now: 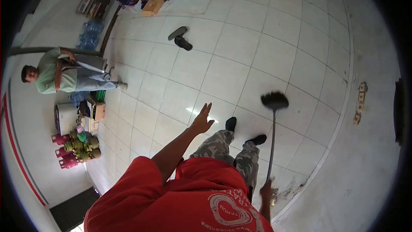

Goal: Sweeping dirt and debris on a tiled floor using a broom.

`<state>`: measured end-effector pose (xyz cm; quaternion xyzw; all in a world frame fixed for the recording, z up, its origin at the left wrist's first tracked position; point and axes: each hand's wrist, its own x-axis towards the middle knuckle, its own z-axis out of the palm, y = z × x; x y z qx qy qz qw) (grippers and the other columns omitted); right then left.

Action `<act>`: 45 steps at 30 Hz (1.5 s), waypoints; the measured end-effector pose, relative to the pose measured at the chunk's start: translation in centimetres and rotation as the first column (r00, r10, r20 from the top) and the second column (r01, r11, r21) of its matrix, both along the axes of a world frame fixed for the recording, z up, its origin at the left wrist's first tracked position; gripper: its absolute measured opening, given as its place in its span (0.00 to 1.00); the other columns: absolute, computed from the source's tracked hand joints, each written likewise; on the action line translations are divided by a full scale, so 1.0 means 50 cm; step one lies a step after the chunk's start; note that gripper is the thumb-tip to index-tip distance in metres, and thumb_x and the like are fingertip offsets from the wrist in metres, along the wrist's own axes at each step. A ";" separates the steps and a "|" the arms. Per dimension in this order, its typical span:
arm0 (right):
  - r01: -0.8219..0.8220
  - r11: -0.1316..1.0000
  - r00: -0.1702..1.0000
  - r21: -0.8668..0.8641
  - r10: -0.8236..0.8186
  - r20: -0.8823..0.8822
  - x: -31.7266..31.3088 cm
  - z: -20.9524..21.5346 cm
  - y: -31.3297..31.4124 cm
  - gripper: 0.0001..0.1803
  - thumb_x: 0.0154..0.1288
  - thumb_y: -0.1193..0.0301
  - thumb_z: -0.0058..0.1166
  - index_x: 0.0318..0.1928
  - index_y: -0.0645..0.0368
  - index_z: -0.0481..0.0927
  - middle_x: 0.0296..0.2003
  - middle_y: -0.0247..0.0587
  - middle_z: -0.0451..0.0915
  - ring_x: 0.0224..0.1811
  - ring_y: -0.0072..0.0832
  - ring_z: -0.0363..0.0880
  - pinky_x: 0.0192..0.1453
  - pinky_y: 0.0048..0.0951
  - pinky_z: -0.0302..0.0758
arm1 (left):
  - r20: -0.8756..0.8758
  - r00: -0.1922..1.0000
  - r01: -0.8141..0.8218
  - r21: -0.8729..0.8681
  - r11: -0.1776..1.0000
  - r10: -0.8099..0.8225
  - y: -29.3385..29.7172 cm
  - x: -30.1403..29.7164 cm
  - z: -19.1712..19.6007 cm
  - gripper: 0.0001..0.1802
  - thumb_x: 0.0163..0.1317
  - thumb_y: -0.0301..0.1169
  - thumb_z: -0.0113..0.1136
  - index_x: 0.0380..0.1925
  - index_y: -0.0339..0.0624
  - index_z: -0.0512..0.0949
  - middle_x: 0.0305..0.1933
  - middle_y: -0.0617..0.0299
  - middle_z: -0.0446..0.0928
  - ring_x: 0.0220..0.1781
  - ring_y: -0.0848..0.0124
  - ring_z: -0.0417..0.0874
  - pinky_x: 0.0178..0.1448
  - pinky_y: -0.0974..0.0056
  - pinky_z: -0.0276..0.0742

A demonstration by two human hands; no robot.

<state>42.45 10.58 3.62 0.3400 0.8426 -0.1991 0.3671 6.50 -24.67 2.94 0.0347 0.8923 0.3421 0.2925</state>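
My right hand (pixel 266 190) grips the upper end of a long dark broom (pixel 274 100), whose black brush head rests on the white tiled floor (pixel 257 51) ahead of my feet. My left hand (pixel 202 119) is raised in front of me with its fingers spread and nothing in it. My legs in camouflage trousers and dark socks stand between the two hands.
A pair of dark sandals (pixel 180 38) lies further out on the tiles. A seated person in a green shirt (pixel 56 76) is at the left wall, with small pink and green gas cylinders (pixel 77 150), boxes and water bottles nearby. Bags and cartons stand at the far end.
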 end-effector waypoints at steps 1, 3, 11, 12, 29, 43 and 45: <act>-0.046 0.996 0.998 0.081 0.042 0.050 0.042 0.059 -0.039 0.22 0.64 0.67 0.34 0.58 0.57 0.61 0.42 0.58 0.76 0.35 0.55 0.76 0.40 0.53 0.71 | -0.042 0.999 0.030 -0.017 0.999 -0.031 -0.021 -0.009 -0.014 0.45 0.52 0.29 0.60 0.66 0.46 0.44 0.68 0.43 0.44 0.58 0.52 0.69 0.54 0.59 0.72; 0.072 0.997 0.979 -0.013 -0.068 0.190 0.078 0.167 -0.077 0.22 0.65 0.67 0.35 0.58 0.58 0.63 0.41 0.57 0.77 0.42 0.53 0.75 0.45 0.46 0.72 | -0.045 0.997 0.056 -0.052 0.997 -0.058 -0.050 -0.030 -0.030 0.46 0.52 0.29 0.61 0.66 0.49 0.42 0.68 0.42 0.43 0.54 0.53 0.73 0.52 0.59 0.73; 0.396 0.917 0.843 0.051 -0.341 -0.416 -0.042 0.244 -0.180 0.18 0.65 0.67 0.40 0.52 0.63 0.71 0.46 0.54 0.75 0.47 0.49 0.75 0.48 0.38 0.72 | -0.036 0.994 0.105 0.163 0.981 -0.100 -0.036 -0.097 -0.035 0.46 0.52 0.27 0.61 0.66 0.48 0.42 0.70 0.46 0.40 0.62 0.55 0.64 0.57 0.61 0.70; 0.366 0.930 0.841 0.031 -0.316 -0.439 -0.075 0.200 -0.165 0.19 0.65 0.68 0.39 0.54 0.61 0.68 0.45 0.57 0.74 0.43 0.52 0.74 0.43 0.43 0.73 | -0.152 0.970 0.215 0.178 0.960 -0.189 -0.019 -0.097 -0.032 0.47 0.51 0.28 0.61 0.66 0.47 0.43 0.69 0.42 0.41 0.60 0.50 0.65 0.57 0.59 0.70; 0.565 0.793 0.791 0.228 -0.599 0.126 0.490 0.272 -0.418 0.20 0.65 0.62 0.39 0.57 0.47 0.64 0.24 0.59 0.76 0.31 0.55 0.77 0.33 0.51 0.72 | -0.047 0.904 0.427 0.156 0.891 -0.425 0.009 0.086 0.018 0.44 0.53 0.24 0.58 0.66 0.48 0.44 0.69 0.46 0.45 0.60 0.57 0.67 0.55 0.63 0.72; 0.648 0.754 0.762 0.111 -0.645 -0.068 0.347 0.104 -0.510 0.21 0.64 0.63 0.40 0.59 0.43 0.62 0.29 0.57 0.77 0.33 0.52 0.78 0.35 0.49 0.74 | -0.036 0.813 0.581 0.130 0.804 -0.581 0.052 0.117 0.067 0.43 0.56 0.26 0.57 0.66 0.48 0.42 0.70 0.48 0.39 0.59 0.55 0.69 0.55 0.62 0.71; 0.638 0.753 0.767 0.160 -0.641 -0.044 0.394 0.093 -0.517 0.21 0.63 0.64 0.41 0.57 0.43 0.64 0.29 0.55 0.78 0.34 0.50 0.79 0.36 0.48 0.75 | -0.024 0.785 0.617 0.099 0.780 -0.618 0.063 0.086 0.079 0.43 0.56 0.26 0.57 0.66 0.48 0.42 0.70 0.48 0.38 0.59 0.55 0.68 0.56 0.62 0.71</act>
